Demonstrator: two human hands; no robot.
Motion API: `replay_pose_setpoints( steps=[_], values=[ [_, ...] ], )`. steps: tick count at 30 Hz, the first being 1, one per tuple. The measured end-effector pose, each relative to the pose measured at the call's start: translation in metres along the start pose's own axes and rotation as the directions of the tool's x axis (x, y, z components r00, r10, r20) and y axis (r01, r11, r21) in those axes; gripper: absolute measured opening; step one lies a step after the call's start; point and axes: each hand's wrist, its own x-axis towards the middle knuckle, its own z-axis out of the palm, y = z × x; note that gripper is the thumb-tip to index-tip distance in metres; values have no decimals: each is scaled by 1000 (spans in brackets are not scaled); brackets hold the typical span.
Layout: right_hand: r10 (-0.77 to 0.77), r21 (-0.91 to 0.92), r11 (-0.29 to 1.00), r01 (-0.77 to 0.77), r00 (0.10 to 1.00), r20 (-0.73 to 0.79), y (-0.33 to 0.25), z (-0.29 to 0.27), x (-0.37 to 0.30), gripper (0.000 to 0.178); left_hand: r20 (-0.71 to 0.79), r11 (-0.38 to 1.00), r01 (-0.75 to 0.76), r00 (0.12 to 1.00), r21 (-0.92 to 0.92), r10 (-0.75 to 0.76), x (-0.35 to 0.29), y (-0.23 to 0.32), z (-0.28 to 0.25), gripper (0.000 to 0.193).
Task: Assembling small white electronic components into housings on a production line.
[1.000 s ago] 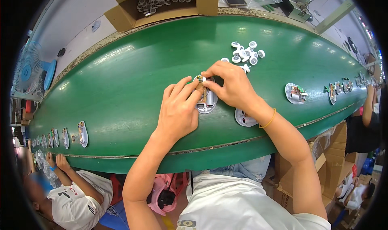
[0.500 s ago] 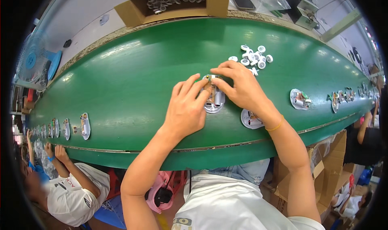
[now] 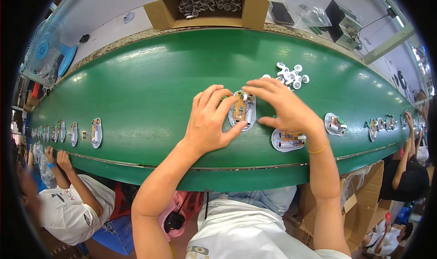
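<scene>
A white rounded shell with a brown circuit board in it, like an open computer mouse base (image 3: pixel 242 112), lies on the green belt between my hands. My left hand (image 3: pixel 210 120) holds it from the left, thumb at its near end and index finger at the board's edge. A small white wheel (image 3: pixel 246 96) sits at the far end of the board. My right hand (image 3: pixel 289 106) hovers at the right, slightly blurred, thumb and fingers apart, fingertips close to that wheel. Under my right wrist lies a second open mouse base (image 3: pixel 287 141), partly covered.
Loose white wheels (image 3: pixel 290 76) are heaped beyond my right hand; a cardboard box (image 3: pixel 255 13) of more stands at the far edge. Along the belt (image 3: pixel 136 99) lie other mouse bases (image 3: pixel 96 133) left and right (image 3: pixel 335 123). Co-workers (image 3: pixel 75 204) sit at both sides.
My right hand has drawn back from the mouse base and its thumb has parted from it. The board and the white wheel now show. My left thumb has come to the near end.
</scene>
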Motion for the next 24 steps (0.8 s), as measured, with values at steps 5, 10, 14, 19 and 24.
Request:
replay_pose_setpoints(
  steps=[5, 10, 14, 19, 24],
  values=[
    [111, -93, 989, -112, 994, -18, -18, 18, 2, 65, -1, 999, 26, 1000, -31, -26, 2, -14, 4, 42],
    [63, -9, 998, -63, 997, 49, -25, 32, 6, 47, 249, 1000, -24, 968, 5, 22, 1, -11, -23, 50],
    [36, -26, 999, -34, 993, 113, -40, 15, -3, 49, 316, 1000, 7, 949, -14, -2, 1, -3, -12, 51],
    [184, -101, 979, -176, 979, 84, -45, -15, -69, 69, 338, 994, 110, 935, -3, -102, -2, -3, -21, 53],
    [244, -37, 969, -244, 970, -1, -39, -3, -90, 65, 443, 982, 181, 885, -49, -141, -12, -10, -43, 54]
  ],
)
